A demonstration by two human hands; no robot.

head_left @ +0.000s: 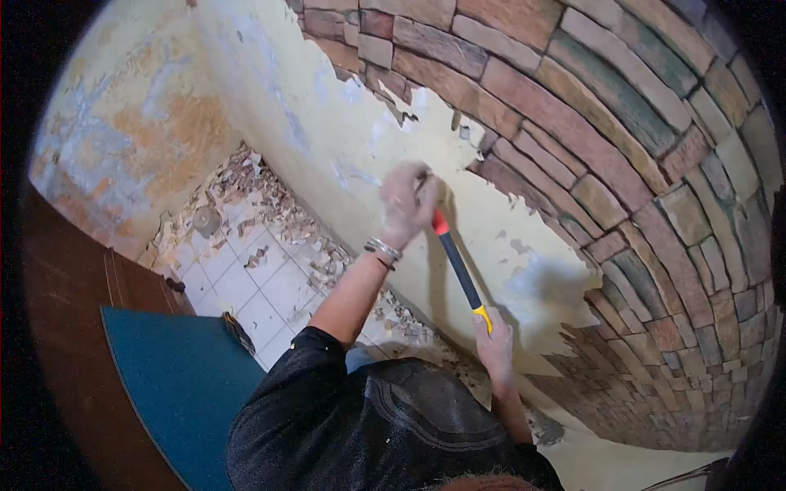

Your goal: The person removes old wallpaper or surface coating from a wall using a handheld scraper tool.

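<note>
A long tool [461,270] with a red section, a black grip and a yellow end slants in front of the wall. My right hand [495,348] is wrapped around its yellow end. Near the red part, my left hand [405,200] is raised with curled fingers, blurred; a small dark thing shows at the fingertips, too unclear to name. Bracelets circle the left wrist. Behind both hands is a pale wall [483,233], bordered by a torn edge of stone-patterned covering [598,172]. The tool's upper end is hard to make out beside my left hand.
Torn scraps [254,184] lie along the wall's base on the white tiled floor [266,282]. A round object [206,221] sits among them in the corner. At the lower left are a teal panel [180,376] and a brown surface [70,327]. The corner wall [147,123] is stained.
</note>
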